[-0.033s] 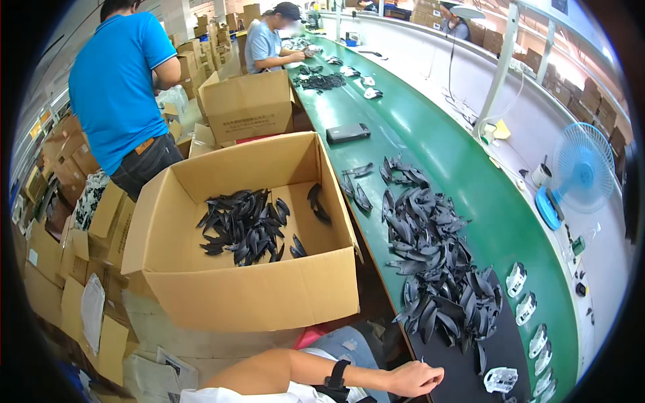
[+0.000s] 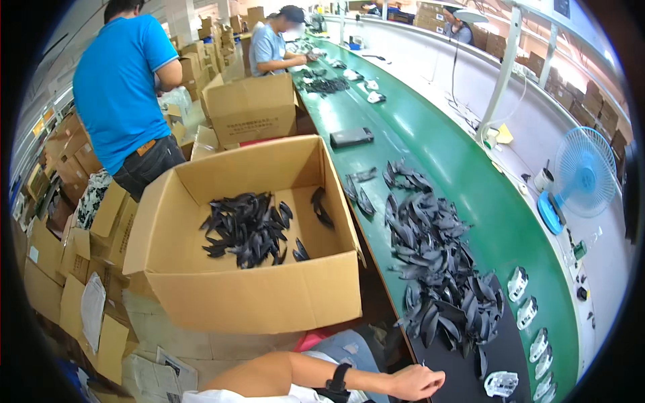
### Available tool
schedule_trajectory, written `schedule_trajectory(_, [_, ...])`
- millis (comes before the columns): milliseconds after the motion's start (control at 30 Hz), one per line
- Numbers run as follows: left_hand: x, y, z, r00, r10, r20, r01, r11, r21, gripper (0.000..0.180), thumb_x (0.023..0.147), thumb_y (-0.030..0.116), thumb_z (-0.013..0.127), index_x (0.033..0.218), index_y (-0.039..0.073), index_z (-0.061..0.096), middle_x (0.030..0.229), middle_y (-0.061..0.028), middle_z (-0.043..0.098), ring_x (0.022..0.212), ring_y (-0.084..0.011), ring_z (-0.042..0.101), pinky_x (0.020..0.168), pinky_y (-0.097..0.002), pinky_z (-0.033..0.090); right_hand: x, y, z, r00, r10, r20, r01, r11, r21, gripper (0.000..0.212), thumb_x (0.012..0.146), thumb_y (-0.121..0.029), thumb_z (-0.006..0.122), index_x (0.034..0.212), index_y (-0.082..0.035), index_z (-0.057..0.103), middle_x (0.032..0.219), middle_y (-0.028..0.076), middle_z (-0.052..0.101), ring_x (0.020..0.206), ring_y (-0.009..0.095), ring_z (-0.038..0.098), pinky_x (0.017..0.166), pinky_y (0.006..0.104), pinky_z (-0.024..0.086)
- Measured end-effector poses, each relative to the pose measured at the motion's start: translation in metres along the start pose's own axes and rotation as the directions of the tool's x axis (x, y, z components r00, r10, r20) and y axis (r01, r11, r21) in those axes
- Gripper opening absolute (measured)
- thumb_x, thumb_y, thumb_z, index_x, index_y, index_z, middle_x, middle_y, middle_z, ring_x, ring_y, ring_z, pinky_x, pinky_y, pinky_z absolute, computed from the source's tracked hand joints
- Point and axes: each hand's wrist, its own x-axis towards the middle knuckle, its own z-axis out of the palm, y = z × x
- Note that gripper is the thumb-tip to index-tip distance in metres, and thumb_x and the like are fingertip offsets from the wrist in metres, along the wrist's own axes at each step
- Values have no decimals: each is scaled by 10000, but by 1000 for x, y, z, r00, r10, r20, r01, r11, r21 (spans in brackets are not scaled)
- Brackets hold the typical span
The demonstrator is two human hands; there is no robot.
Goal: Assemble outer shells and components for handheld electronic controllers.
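Note:
My left hand (image 2: 418, 383) rests at the near edge of the workbench, its fingers curled closed. A thin tip shows above the fingers, but what they hold, if anything, I cannot make out. A black band (image 2: 338, 381) circles that wrist. The hand lies over a dark mat (image 2: 440, 366), just below a large heap of curved black plastic pieces (image 2: 437, 262). One black piece (image 2: 481, 363) sits apart at the heap's near end. To the right of the hand is a white and grey plastic shell part (image 2: 501, 383). My right hand is out of view.
An opened cardboard box (image 2: 255, 295) holding more black pieces stands left of the green bench (image 2: 403, 127). Several white shell parts (image 2: 527, 311) line the bench's right side. A blue fan (image 2: 583, 176) stands beyond. Two people (image 2: 124, 94) work further off; cartons crowd the left.

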Motion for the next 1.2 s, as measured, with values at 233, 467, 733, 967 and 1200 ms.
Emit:
schedule_trajectory(233, [-8, 11, -1, 997, -1, -80, 15, 983, 180, 81, 791, 164, 600, 816, 87, 601, 647, -110, 627, 581, -298, 624, 517, -380, 485, 9, 16, 7, 994, 107, 4, -104, 953, 286, 321, 864, -233, 496, 1026, -22, 676, 1080, 241, 624, 1089, 328, 583, 912, 433, 460])
schedule_trajectory(467, [0, -14, 14, 997, -22, 73, 20, 999, 37, 115, 839, 167, 529, 882, 60, 535, 696, -150, 613, 670, -350, 617, 587, -426, 476, -23, -10, -36, 631, 232, -741, 698, 247, 672, 193, 819, -102, 547, 958, -26, 658, 994, 158, 645, 921, 235, 607, 789, 361, 480])
schedule_trajectory(733, [25, 22, -37, 898, -282, 338, 349, 924, -158, 116, 915, 79, 536, 984, -8, 571, 739, -43, 636, 694, -78, 613, 656, -245, 521, 2, 15, -51, -204, 625, -754, 700, 631, 334, 120, 805, -8, 603, 916, 8, 648, 737, 78, 685, 630, 118, 648, 577, 223, 481])
schedule_trajectory(967, [113, 88, -19, 860, -77, 505, 141, 986, -91, 127, 898, 77, 542, 968, -26, 567, 740, -51, 633, 688, -88, 618, 651, -232, 499, 55, 48, -20, -23, 543, -839, 322, 799, 508, 601, 673, -81, 670, 1253, -129, 517, 1314, 143, 443, 1212, 362, 423, 939, 439, 415])
schedule_trajectory(1200, [152, 52, 50, 939, 189, 286, -290, 884, 367, 310, 769, 134, 626, 1037, 5, 538, 941, -147, 608, 912, -320, 600, 800, -381, 477, 88, 51, -33, -140, 491, -860, 281, 852, 441, 508, 657, -58, 649, 1151, -154, 585, 1269, 110, 483, 1150, 406, 419, 920, 469, 416])
